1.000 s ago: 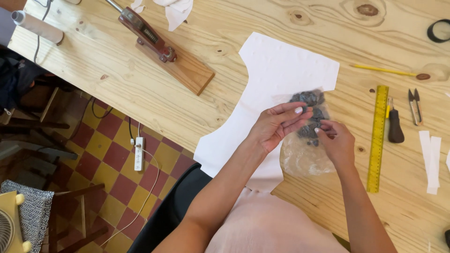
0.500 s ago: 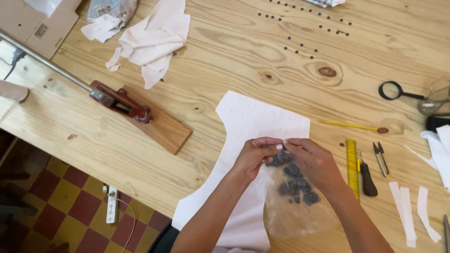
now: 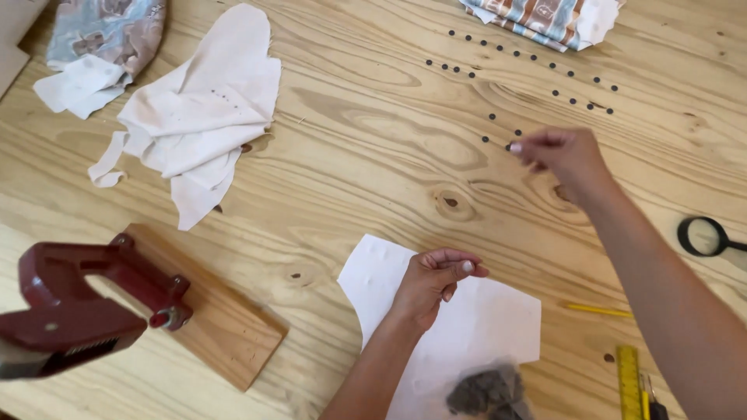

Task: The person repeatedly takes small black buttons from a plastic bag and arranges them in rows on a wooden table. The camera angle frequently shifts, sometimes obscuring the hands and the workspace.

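Observation:
My right hand (image 3: 562, 153) reaches out over the wooden table (image 3: 373, 171), its fingertips pinched at a small dark stud (image 3: 508, 146) at the near end of several studs (image 3: 517, 71) laid out in rows. My left hand (image 3: 436, 278) hovers with its fingers curled together above a white cut piece of fabric (image 3: 459, 327); whether anything is in it is hidden. A clear plastic bag of dark small parts (image 3: 486, 393) lies on the white piece, near the bottom edge, touched by neither hand.
A red hand press on a wooden base (image 3: 117, 299) stands at the left. Crumpled white cloth (image 3: 198, 117) and patterned fabric (image 3: 105, 31) lie at the far left, striped fabric (image 3: 537, 15) at the far edge. Scissors handle (image 3: 704, 236), pencil (image 3: 599, 310) and yellow ruler (image 3: 629, 381) lie at the right.
Both hands have let go of the plastic bag. My right hand moved far forward to the rows of studs; my left hand stayed over the white piece. The view tilted towards the far side.

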